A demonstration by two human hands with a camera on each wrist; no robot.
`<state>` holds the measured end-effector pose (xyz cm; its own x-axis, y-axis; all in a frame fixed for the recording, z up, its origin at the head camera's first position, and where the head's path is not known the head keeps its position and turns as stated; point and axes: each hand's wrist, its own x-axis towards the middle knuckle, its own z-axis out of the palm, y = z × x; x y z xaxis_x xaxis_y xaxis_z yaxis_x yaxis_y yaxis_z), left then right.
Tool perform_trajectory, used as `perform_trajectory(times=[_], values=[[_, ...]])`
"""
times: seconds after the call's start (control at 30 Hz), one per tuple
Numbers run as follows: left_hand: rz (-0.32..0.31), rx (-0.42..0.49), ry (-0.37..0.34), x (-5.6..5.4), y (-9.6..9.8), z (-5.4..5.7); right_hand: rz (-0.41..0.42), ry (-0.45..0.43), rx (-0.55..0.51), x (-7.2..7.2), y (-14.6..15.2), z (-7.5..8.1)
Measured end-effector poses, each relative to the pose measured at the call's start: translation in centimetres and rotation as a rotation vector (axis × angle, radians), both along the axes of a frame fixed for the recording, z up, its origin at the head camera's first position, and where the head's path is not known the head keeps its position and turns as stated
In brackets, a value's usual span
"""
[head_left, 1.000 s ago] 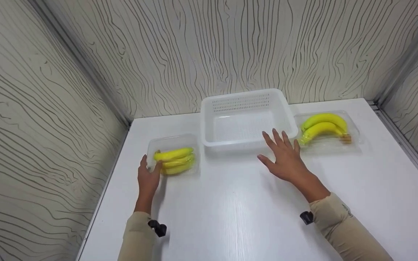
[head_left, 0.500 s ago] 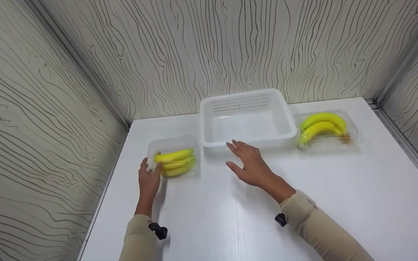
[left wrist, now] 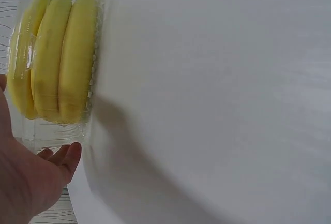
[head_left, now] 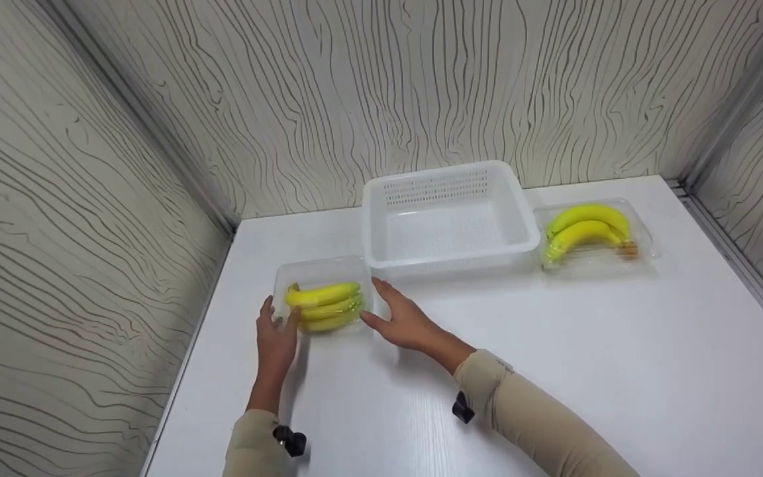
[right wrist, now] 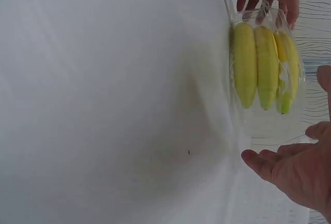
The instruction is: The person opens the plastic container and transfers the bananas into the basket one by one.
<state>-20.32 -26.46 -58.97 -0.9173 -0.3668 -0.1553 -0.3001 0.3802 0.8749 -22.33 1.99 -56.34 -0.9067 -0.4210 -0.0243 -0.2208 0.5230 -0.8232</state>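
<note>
Bananas (head_left: 323,295) lie inside a clear box (head_left: 318,270) at the left side of the white bench (head_left: 381,430). The left hand (head_left: 277,341) holds the left end between thumb and fingers. The right hand (head_left: 408,324) holds nothing, its thumb apart from its fingers, just beside the right end. A white basket (head_left: 454,256) sits behind.

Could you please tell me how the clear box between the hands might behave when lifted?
The clear box looks thin, so may flex; its glossy surface could slip. The bananas inside may slide, with visible spare room.
</note>
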Motion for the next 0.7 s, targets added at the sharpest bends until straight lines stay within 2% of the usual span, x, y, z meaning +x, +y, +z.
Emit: perform_trajectory(times=[0.1, 0.2, 0.4, 0.57, 0.7], values=[[-0.002, -0.006, 0.014, 0.2, 0.1, -0.2, -0.055, -0.086, -0.052, -0.6, -1.6, -0.4], [0.003, -0.013, 0.024, 0.4, 0.1, -0.4, -0.098, -0.134, -0.085, -1.1, -2.8, -0.7], [0.013, -0.013, 0.017, 0.4, 0.2, -0.3, -0.125, -0.149, -0.152, -1.8, -4.4, -1.2], [0.026, -0.023, 0.013, 0.2, 0.3, 0.1, -0.137, -0.168, -0.193, -2.1, -4.5, -1.6], [0.023, -0.047, -0.021, 0.1, 0.0, 0.4, -0.143, -0.208, -0.225, -2.3, -4.4, -1.7]])
